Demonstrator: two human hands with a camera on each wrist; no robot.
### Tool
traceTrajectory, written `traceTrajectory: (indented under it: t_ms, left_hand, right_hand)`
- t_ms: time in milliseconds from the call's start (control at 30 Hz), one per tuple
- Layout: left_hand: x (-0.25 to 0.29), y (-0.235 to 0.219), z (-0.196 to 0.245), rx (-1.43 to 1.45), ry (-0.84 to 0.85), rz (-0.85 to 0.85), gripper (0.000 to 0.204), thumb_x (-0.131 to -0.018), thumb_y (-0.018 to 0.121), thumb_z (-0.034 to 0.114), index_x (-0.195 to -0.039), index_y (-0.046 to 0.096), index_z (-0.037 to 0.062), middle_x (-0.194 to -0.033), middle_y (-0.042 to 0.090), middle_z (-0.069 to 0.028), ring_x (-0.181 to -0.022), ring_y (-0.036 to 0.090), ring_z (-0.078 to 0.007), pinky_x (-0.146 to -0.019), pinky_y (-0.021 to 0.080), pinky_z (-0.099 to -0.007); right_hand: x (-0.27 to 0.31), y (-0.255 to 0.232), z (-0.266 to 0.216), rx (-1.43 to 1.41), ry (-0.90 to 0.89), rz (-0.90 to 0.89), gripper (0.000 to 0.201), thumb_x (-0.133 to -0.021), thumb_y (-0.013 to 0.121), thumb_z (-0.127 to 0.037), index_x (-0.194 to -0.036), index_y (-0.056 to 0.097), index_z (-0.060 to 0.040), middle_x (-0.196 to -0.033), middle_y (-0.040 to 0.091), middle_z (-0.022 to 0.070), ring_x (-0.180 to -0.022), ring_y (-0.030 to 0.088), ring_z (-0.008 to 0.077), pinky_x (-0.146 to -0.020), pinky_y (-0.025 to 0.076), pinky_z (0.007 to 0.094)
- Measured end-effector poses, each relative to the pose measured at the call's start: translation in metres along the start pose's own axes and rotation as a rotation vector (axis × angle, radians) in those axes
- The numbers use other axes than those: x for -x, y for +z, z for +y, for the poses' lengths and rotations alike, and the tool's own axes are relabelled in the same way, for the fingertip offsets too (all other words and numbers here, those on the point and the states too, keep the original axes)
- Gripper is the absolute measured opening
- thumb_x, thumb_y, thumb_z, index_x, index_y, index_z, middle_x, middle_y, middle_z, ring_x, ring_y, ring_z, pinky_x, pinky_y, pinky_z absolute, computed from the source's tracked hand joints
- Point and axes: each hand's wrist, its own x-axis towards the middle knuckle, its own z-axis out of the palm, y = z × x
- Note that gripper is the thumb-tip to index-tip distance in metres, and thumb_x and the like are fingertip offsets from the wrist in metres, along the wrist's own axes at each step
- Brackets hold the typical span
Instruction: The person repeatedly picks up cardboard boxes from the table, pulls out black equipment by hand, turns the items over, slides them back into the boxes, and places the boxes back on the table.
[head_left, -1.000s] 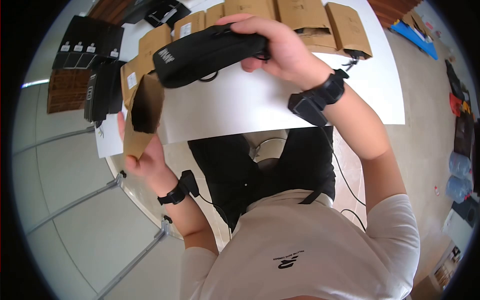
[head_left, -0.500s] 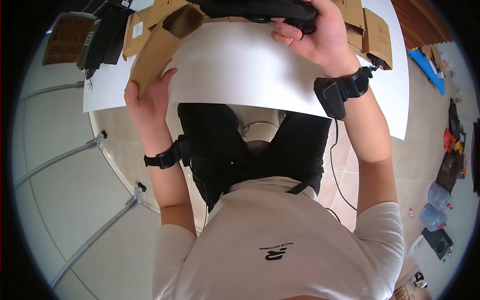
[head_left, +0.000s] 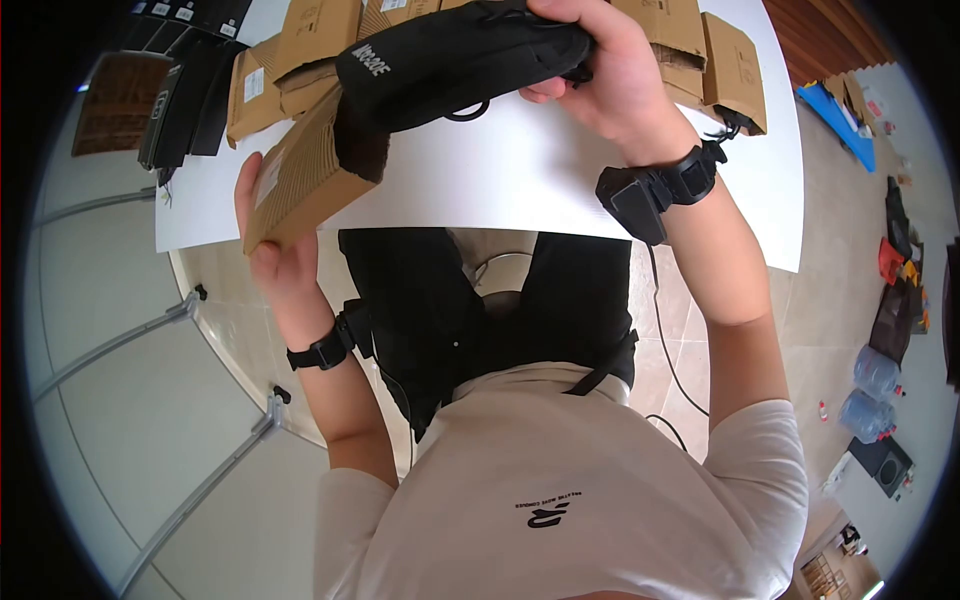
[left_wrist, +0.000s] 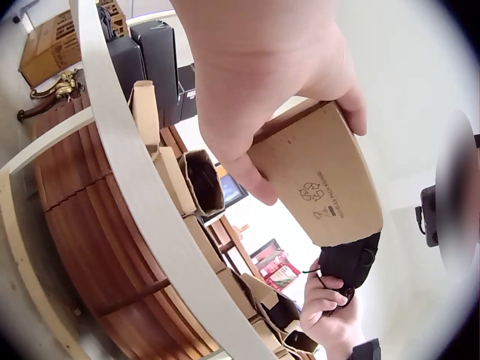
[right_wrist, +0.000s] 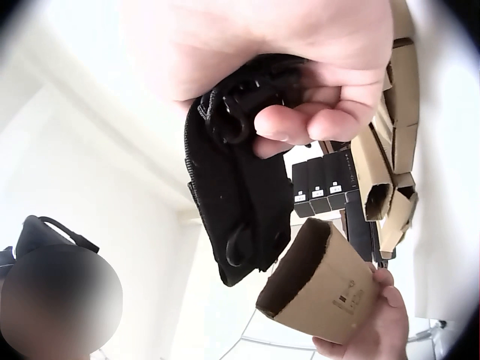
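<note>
My left hand [head_left: 285, 268] grips a brown cardboard box [head_left: 305, 185] near its lower end, thumb on one side and fingers along the other. Its torn open end tilts up toward the right, and the dark inside shows in the right wrist view. A black fabric pouch [head_left: 460, 65] with white lettering and a small loop is held by my right hand [head_left: 630, 85] at its far end, fingers curled round its straps and buckle. In the head view the pouch's free end overlaps the box's mouth; the right wrist view shows that end [right_wrist: 244, 251] just beside the opening.
More cardboard boxes [head_left: 315, 40] line the back of the white table [head_left: 480, 185]. Black boxes [head_left: 180, 105] stand at the left. At the right, a cardboard box [head_left: 735, 75] has black straps poking from its end. Thin cables [head_left: 665, 320] hang from both wrist cameras.
Both hands rose toward the top of the head view, then came lower again. The box mouth has turned toward the pouch, whose free end now overlaps it. Each hand has kept its hold.
</note>
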Motion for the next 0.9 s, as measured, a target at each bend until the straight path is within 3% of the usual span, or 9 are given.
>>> traceTrajectory:
  t_ms: [200, 267, 400, 467, 500, 600, 667, 800, 900]
  left_hand:
    - [0.007, 0.0, 0.004, -0.007, 0.072, 0.005, 0.095, -0.076, 0.08, 0.046, -0.145, 0.033, -0.0001, -0.142, 0.044, -0.0169, -0.133, 0.044, -0.0318, -0.112, 0.036, -0.0443]
    - [0.009, 0.002, 0.005, -0.034, 0.049, 0.132, 0.08, -0.084, 0.074, 0.039, -0.144, 0.036, 0.0015, -0.142, 0.045, -0.0159, -0.133, 0.044, -0.0311, -0.112, 0.038, -0.0443]
    - [0.006, 0.009, 0.006, -0.095, 0.23, -0.072, 0.062, -0.094, 0.06, 0.036, -0.141, 0.04, 0.002, -0.142, 0.046, -0.0158, -0.133, 0.045, -0.0308, -0.111, 0.039, -0.0444]
    - [0.009, 0.018, 0.013, -0.175, 0.034, 0.266, 0.061, -0.093, 0.062, 0.037, -0.139, 0.043, 0.0016, -0.142, 0.046, -0.0159, -0.133, 0.045, -0.0307, -0.111, 0.04, -0.0448]
    - [0.01, 0.025, 0.016, -0.176, 0.035, 0.261, 0.061, -0.093, 0.062, 0.037, -0.139, 0.043, 0.0016, -0.142, 0.046, -0.0159, -0.133, 0.045, -0.0307, -0.111, 0.04, -0.0448]
    - [0.011, 0.036, 0.019, -0.314, -0.026, 0.277, 0.081, -0.077, 0.08, 0.041, -0.138, 0.044, 0.0032, -0.142, 0.046, -0.017, -0.133, 0.045, -0.0311, -0.11, 0.04, -0.0453]
    - [0.01, 0.031, 0.016, -0.335, 0.067, 0.082, 0.099, -0.061, 0.09, 0.045, -0.139, 0.044, 0.0046, -0.141, 0.046, -0.0185, -0.132, 0.045, -0.0318, -0.11, 0.038, -0.0455]
    - [0.005, 0.053, 0.007, -0.378, 0.137, -0.027, 0.101, -0.061, 0.089, 0.05, -0.138, 0.044, 0.0034, -0.139, 0.047, -0.0181, -0.132, 0.045, -0.0323, -0.11, 0.037, -0.0456]
    - [0.004, 0.058, 0.004, -0.404, 0.115, 0.083, 0.101, -0.062, 0.088, 0.052, -0.138, 0.044, 0.0037, -0.138, 0.048, -0.0154, -0.131, 0.045, -0.0302, -0.11, 0.038, -0.0439]
  right_hand:
    - [-0.004, -0.001, 0.0, 0.02, 0.061, 0.056, 0.035, -0.093, 0.051, -0.024, -0.118, 0.061, -0.0013, -0.077, 0.065, 0.0113, -0.048, 0.048, 0.0165, -0.046, 0.037, 0.0264]
    - [0.002, -0.001, 0.006, 0.255, 0.059, 0.058, 0.04, -0.095, 0.044, -0.023, -0.119, 0.064, 0.0013, -0.082, 0.068, 0.0054, -0.048, 0.045, 0.0091, -0.047, 0.037, 0.0234]
    - [0.002, 0.004, 0.007, 0.275, 0.064, 0.077, 0.029, -0.092, 0.053, -0.019, -0.109, 0.068, -0.0014, -0.084, 0.068, 0.0065, -0.048, 0.047, 0.0115, -0.047, 0.037, 0.0231]
    - [0.003, 0.01, 0.008, 0.264, 0.063, 0.099, 0.029, -0.091, 0.051, -0.019, -0.107, 0.069, -0.0018, -0.082, 0.067, 0.0045, -0.048, 0.043, 0.0092, -0.047, 0.035, 0.0221]
    - [0.003, 0.01, 0.009, 0.314, 0.061, 0.121, 0.029, -0.091, 0.052, -0.02, -0.107, 0.069, -0.0022, -0.082, 0.067, 0.004, -0.049, 0.044, 0.0089, -0.048, 0.035, 0.0217]
    - [0.005, 0.008, 0.008, 0.471, 0.036, 0.112, 0.031, -0.093, 0.052, -0.02, -0.113, 0.068, -0.0039, -0.085, 0.067, 0.0014, -0.054, 0.048, 0.0059, -0.049, 0.037, 0.02]
    - [0.005, 0.008, 0.009, 0.578, 0.013, 0.08, 0.032, -0.094, 0.051, -0.019, -0.118, 0.067, -0.0051, -0.089, 0.068, -0.0006, -0.059, 0.051, 0.0034, -0.049, 0.038, 0.0188]
    - [0.01, 0.025, 0.018, 0.653, 0.064, 0.024, 0.029, -0.099, 0.051, -0.023, -0.12, 0.065, -0.0091, -0.09, 0.065, -0.0036, -0.062, 0.05, 0.001, -0.053, 0.04, 0.0181]
    - [0.008, 0.022, 0.018, 0.643, 0.042, 0.012, 0.035, -0.102, 0.05, -0.034, -0.124, 0.06, -0.0073, -0.087, 0.062, -0.0032, -0.062, 0.052, 0.004, -0.056, 0.042, 0.0192]
